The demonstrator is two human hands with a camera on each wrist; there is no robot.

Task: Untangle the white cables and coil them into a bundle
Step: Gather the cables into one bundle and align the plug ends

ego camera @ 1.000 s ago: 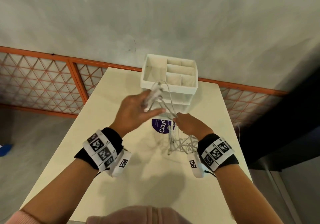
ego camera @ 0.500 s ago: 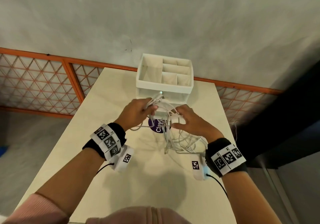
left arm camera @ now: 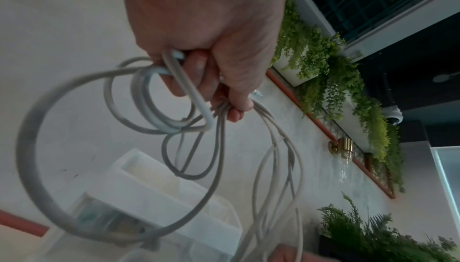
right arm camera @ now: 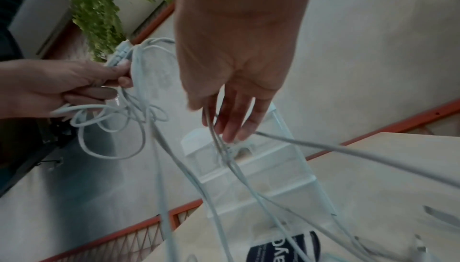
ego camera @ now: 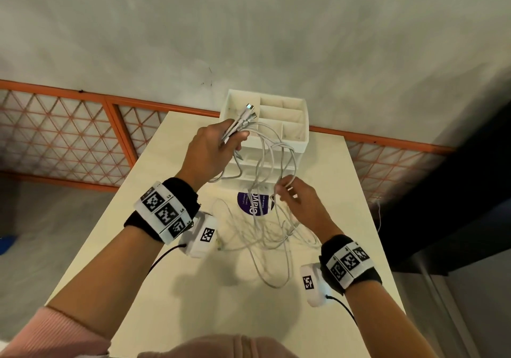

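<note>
Several white cables (ego camera: 265, 236) lie tangled on the cream table (ego camera: 193, 297), with strands rising to both hands. My left hand (ego camera: 221, 147) is raised in front of the organizer and grips a bunch of cable ends, whose connectors (ego camera: 249, 113) stick out above the fist. In the left wrist view, cable loops (left arm camera: 199, 168) hang from the curled fingers (left arm camera: 234, 109). Lower and to the right, my right hand (ego camera: 293, 200) pinches a couple of hanging strands between thumb and fingers (right arm camera: 231, 126). The left hand (right arm camera: 74, 85) also shows in the right wrist view.
A white compartment organizer (ego camera: 301, 142) on clear drawers stands at the table's far edge. A round purple sticker (ego camera: 253, 203) sits on the table under the strands. An orange lattice railing (ego camera: 69, 142) runs behind the table, with a drop to the floor on both sides.
My left hand has risen with the cable ends, pulling long strands off the table. My right hand has left the heap and now holds hanging strands lower right.
</note>
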